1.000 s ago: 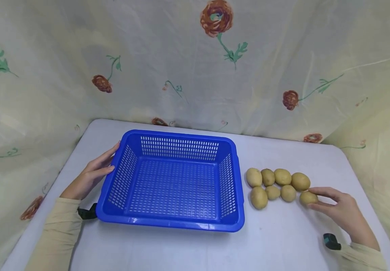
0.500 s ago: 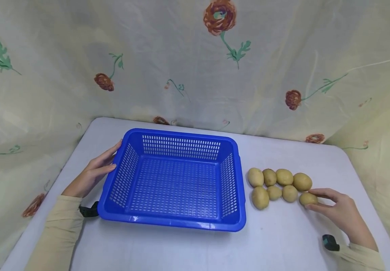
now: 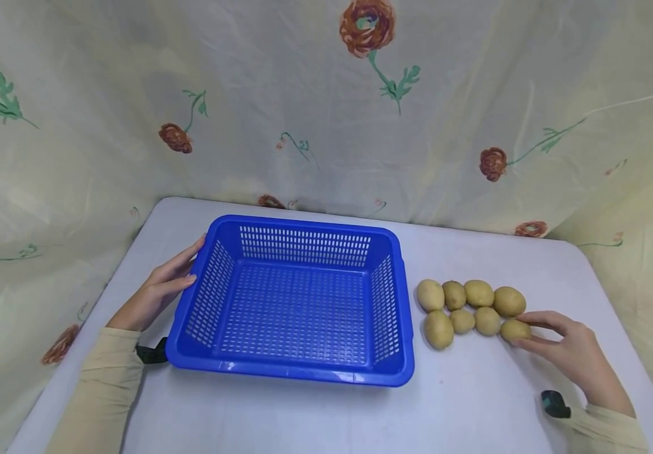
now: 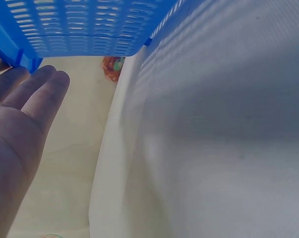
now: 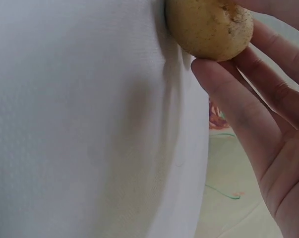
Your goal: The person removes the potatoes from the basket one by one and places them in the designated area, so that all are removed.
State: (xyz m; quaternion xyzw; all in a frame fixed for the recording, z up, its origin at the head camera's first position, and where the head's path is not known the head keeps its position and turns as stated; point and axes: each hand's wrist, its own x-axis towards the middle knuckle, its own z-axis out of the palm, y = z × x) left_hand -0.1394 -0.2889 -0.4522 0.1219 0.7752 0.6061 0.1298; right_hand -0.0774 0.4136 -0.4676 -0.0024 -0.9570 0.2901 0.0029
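Observation:
A blue plastic basket (image 3: 298,372) with slotted walls stands on the table, with nothing in it. My left hand (image 3: 159,287) touches its left rim, the thumb against the edge; in the left wrist view the fingers (image 4: 45,94) reach out fairly straight to the rim's underside. At the right, several potatoes (image 3: 478,294) lie in two rows. My right hand (image 3: 576,353) pinches the nearest potato (image 3: 515,330) at the right end of the front row, thumb and fingers around it. In the right wrist view this potato (image 5: 209,27) is resting on the cloth.
White cloth covers the table (image 3: 445,403). A flowered curtain (image 3: 281,94) hangs behind it and at the sides. Dark wrist cameras sit at both wrists, the left one (image 3: 152,352) close to the basket's corner.
The head view has shifted slightly. The potato in my right hand has slid a little left, up against its neighbour. My left hand stays at the basket rim.

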